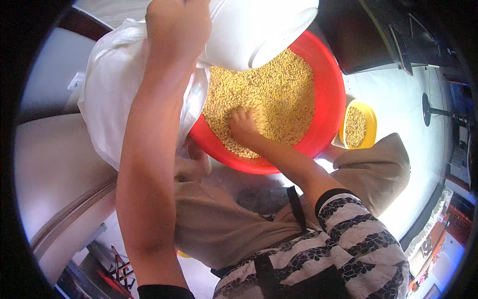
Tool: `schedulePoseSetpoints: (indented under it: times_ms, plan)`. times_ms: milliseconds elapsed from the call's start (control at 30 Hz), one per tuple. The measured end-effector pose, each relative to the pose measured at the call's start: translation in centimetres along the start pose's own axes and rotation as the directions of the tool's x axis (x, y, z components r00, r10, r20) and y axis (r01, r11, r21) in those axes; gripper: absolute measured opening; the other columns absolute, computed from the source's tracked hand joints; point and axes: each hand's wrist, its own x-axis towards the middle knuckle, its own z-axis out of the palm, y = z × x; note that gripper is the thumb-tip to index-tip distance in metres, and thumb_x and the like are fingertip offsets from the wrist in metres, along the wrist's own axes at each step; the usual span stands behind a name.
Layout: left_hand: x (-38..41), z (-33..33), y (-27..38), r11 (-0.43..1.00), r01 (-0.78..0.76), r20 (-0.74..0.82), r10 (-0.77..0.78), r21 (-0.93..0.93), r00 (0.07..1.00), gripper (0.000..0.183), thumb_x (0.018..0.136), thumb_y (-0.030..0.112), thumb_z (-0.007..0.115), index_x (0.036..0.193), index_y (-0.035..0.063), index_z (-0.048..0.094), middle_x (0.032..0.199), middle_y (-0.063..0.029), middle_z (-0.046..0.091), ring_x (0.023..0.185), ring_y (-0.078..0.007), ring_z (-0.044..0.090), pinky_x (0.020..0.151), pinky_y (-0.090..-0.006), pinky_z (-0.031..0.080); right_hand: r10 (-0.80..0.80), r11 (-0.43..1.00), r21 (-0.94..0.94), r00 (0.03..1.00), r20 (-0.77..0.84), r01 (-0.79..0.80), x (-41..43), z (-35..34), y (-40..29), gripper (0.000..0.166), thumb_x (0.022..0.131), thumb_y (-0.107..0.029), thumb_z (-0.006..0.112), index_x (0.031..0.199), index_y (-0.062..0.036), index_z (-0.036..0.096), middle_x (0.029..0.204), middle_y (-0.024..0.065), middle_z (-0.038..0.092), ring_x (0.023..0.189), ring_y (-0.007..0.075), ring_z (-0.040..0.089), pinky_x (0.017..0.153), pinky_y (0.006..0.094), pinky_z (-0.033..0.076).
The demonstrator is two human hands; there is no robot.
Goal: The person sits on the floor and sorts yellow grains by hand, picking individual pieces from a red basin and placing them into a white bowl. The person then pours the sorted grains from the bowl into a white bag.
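A large red plastic basin point(328, 97) stands in front of me, holding a broad bed of yellow kernels or beans point(283, 93). My right hand point(244, 125) rests in the kernels near the basin's near left side, fingers spread and partly blurred. Raised at the top edge of the picture, my left hand point(179, 22) looks closed beside a white object point(261, 30), perhaps a bucket or a lamp-like cover, that hangs over the basin's far side. Whether my fingers hold it is not plain. A white plastic bag point(112, 93) bulges left of the basin, behind my left forearm.
On the floor right of the basin sits a yellow container point(369, 127) with darker kernels or beans. Further right is a black stand with a round base point(426, 109). A pale rounded piece of furniture point(56, 164) is at the left. Dark furniture point(369, 37) stands at the upper right.
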Motion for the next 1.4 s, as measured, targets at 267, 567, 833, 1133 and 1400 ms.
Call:
schedulePoseSetpoints:
  times_ms: [267, 567, 833, 1133, 1400]
  plan:
    - [0.1, -1.7, 1.5, 0.986, 0.068, -0.081, -0.081, -0.151, 0.993, 0.024, 0.096, 0.015, 0.055, 0.081, -0.0025, 0.063, 0.072, -0.0051, 0.063, 0.065, -0.0095, 0.055, 0.060, -0.0255, 0.045, 0.353, 0.927, -0.070, 0.791, 0.499, -0.369, -4.5, -0.6, 5.1, 0.042, 0.093, -0.025, 0.048, 0.130, -0.0066, 0.055, 0.146, 0.0170, 0.038, 0.133, 0.0423, 0.038, 0.103, 0.0677, 0.026]
    - [-1.2, -1.1, 3.7, 0.954, 0.012, -0.118, -0.050, -0.300, 0.992, 0.033, 0.098, 0.020, 0.050, 0.100, -0.0104, 0.062, 0.087, -0.0146, 0.067, 0.074, -0.0180, 0.063, 0.069, -0.0296, 0.049, 0.035, 0.989, 0.145, 0.983, -0.178, -0.008, 10.4, -4.6, -4.2, 0.044, 0.093, -0.027, 0.048, 0.131, -0.0066, 0.055, 0.143, 0.0207, 0.041, 0.133, 0.0432, 0.035, 0.107, 0.0675, 0.021]
    - [0.3, -0.9, 2.1, 0.961, 0.075, -0.093, -0.103, -0.267, 0.990, 0.032, 0.097, 0.022, 0.052, 0.096, -0.0083, 0.063, 0.084, -0.0133, 0.067, 0.073, -0.0167, 0.062, 0.069, -0.0287, 0.049, 0.266, 0.963, -0.059, 0.885, 0.383, -0.264, 8.0, 2.0, 4.5, 0.051, 0.094, -0.032, 0.049, 0.142, -0.0147, 0.046, 0.146, 0.0230, 0.036, 0.135, 0.0458, 0.030, 0.103, 0.0732, 0.018]
    - [-0.2, -1.5, 2.7, 0.951, 0.078, -0.128, -0.121, -0.298, 0.984, 0.031, 0.097, 0.022, 0.052, 0.094, -0.0071, 0.063, 0.084, -0.0137, 0.068, 0.073, -0.0166, 0.063, 0.069, -0.0283, 0.049, 0.180, 0.974, 0.015, 0.805, 0.565, -0.228, 1.4, -6.1, 5.4, 0.048, 0.091, -0.027, 0.056, 0.138, -0.0155, 0.051, 0.145, 0.0190, 0.043, 0.128, 0.0447, 0.044, 0.098, 0.0710, 0.031]
    - [0.3, 0.2, 3.5, 0.929, 0.195, -0.151, -0.251, -0.314, 0.956, 0.031, 0.097, 0.021, 0.052, 0.092, -0.0068, 0.064, 0.083, -0.0134, 0.068, 0.072, -0.0163, 0.063, 0.069, -0.0281, 0.050, -0.125, 0.992, 0.023, 0.990, 0.071, 0.124, 11.6, -3.0, -3.1, 0.038, 0.094, -0.026, 0.050, 0.128, -0.0145, 0.061, 0.140, 0.0108, 0.048, 0.135, 0.0328, 0.036, 0.107, 0.0692, 0.020]
